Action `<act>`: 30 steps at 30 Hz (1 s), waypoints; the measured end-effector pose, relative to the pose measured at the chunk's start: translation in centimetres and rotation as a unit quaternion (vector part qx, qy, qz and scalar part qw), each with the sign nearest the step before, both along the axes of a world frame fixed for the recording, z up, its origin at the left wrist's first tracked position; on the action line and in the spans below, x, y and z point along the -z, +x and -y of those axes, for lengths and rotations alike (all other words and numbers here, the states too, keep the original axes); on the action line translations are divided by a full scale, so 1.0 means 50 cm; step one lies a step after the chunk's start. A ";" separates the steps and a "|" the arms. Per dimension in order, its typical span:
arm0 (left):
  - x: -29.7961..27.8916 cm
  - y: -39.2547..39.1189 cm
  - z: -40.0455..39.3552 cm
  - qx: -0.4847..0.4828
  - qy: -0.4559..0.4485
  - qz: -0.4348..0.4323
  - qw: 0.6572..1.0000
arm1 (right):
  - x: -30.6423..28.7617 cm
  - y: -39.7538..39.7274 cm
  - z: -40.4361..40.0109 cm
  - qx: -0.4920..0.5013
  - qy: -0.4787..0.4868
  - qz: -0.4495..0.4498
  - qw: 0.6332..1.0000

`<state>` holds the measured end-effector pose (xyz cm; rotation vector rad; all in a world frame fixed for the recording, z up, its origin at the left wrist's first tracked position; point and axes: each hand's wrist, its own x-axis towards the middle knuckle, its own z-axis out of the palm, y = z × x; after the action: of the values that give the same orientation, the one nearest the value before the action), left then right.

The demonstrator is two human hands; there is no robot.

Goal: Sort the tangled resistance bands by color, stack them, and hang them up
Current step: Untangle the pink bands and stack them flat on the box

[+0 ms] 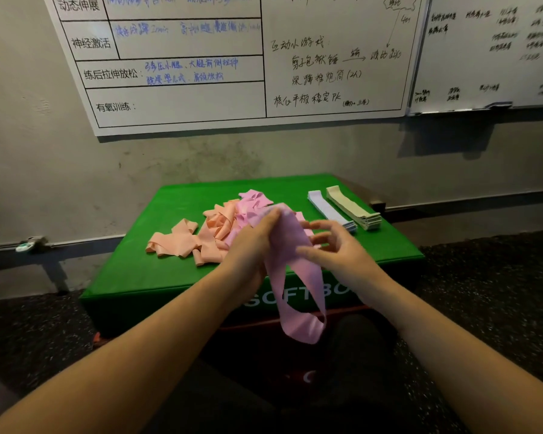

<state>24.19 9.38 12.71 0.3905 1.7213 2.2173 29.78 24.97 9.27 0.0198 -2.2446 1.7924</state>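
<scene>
My left hand (254, 242) grips the top of a pink band (298, 311), whose loop hangs down past the front edge of the green soft box (138, 277). To the right of the band my right hand (336, 245) has its fingers spread and its fingertips touch the band's edge. Behind my hands lies a tangled pile: peach bands (182, 241) on the left and pink bands (253, 200) in the middle. Two neat stacks lie at the box's right side, lilac bands (328, 209) and beige bands (353, 206).
The box stands against a grey wall under two whiteboards (248, 57) with handwriting. Dark speckled rubber floor (489, 292) surrounds it. A pipe with a small fitting (29, 244) runs along the wall at the left.
</scene>
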 end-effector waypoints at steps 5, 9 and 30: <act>-0.020 -0.003 -0.002 0.015 0.094 0.063 0.993 | 0.078 0.004 -0.006 0.022 0.089 0.044 0.995; -0.023 -0.018 0.001 0.004 0.107 0.087 0.990 | 0.120 -0.004 -0.018 0.075 0.105 0.067 0.989; 0.066 -0.150 0.073 -0.133 0.064 0.165 0.975 | 0.138 0.045 -0.046 -0.087 -0.433 0.136 0.887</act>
<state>16.70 5.74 9.42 -0.1886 1.5295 2.4171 32.01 27.28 2.36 -0.2203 -1.4058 2.8842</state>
